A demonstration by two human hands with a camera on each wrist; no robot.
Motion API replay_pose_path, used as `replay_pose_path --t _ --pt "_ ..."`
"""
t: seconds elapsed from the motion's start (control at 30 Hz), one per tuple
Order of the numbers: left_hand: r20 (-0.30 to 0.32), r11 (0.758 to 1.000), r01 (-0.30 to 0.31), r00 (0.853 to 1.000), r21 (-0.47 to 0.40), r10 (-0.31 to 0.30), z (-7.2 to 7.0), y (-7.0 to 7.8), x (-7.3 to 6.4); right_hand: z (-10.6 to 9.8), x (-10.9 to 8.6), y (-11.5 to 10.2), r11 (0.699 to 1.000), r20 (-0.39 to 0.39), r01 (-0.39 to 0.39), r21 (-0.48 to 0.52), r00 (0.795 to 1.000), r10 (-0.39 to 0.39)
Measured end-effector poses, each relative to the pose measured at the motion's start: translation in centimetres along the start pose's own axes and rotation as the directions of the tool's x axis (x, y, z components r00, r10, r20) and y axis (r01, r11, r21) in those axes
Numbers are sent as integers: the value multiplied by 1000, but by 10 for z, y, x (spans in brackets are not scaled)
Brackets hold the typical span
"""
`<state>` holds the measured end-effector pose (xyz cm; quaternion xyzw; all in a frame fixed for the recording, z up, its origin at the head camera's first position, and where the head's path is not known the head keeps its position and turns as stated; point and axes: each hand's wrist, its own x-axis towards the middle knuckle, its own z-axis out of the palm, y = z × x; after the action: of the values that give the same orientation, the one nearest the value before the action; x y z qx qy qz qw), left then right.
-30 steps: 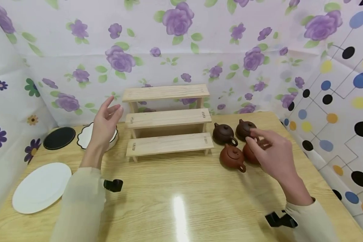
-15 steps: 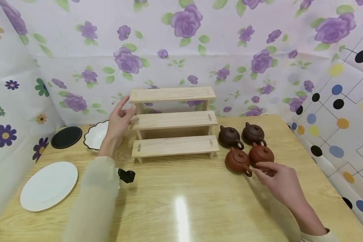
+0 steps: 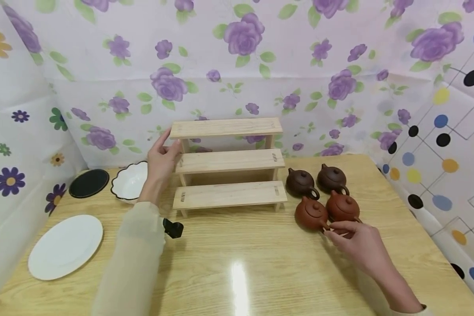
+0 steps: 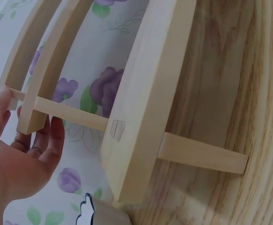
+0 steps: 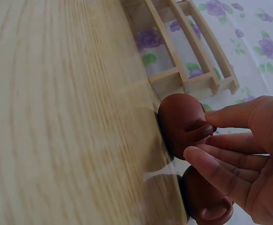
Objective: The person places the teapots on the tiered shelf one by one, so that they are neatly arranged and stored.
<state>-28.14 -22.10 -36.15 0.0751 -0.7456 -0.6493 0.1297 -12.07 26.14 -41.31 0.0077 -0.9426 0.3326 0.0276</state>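
A three-tier wooden display stand [image 3: 230,193] stands against the flowered backdrop. My left hand [image 3: 162,164] grips its left end; in the left wrist view the thumb is by the upper support and the fingers [image 4: 56,140] curl behind a board's end. To the right of the stand sit two reddish-brown clay teapots, with two dark brown teapots [image 3: 300,183] [image 3: 332,178] behind them. With thumb and fingers my right hand [image 3: 357,243] pinches the handle of the nearer red teapot [image 3: 310,213], which sits on the table. The other red teapot [image 3: 342,207] is right beside it.
At the left are a white oval plate [image 3: 65,247], a black round mat [image 3: 88,183] and a scalloped white bowl [image 3: 129,181] partly behind my left arm. The wooden table [image 3: 205,263] meets patterned cloth walls at the back and sides.
My left hand has moved right from above the bowl to the stand's end. My right hand has come down from over the teapots to the nearer red teapot's handle. The view has shifted slightly.
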Motion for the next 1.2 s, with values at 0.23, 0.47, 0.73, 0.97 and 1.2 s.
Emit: replay_pose_path --t 0.23,0.47,0.73,0.97,1.2 --pt "-42 1000 13 999 7 -13 -15 4 -3 8 10 -11 999 -12 50 5 999 -50" --pt "-60 999 20 998 -35 -22 -24 11 0 14 20 -16 995 -46 99 -27 994 -100" --pt "-53 999 23 998 -29 -24 -15 8 3 13 15 -13 997 -47 79 -9 996 -79" --pt "-42 1000 7 999 8 -6 -7 3 1 12 8 -6 997 -95 70 -28 993 -72" --pt "-1 1000 -1 1000 9 1 0 -1 1 13 0 2 1000 -103 19 -18 995 -21"
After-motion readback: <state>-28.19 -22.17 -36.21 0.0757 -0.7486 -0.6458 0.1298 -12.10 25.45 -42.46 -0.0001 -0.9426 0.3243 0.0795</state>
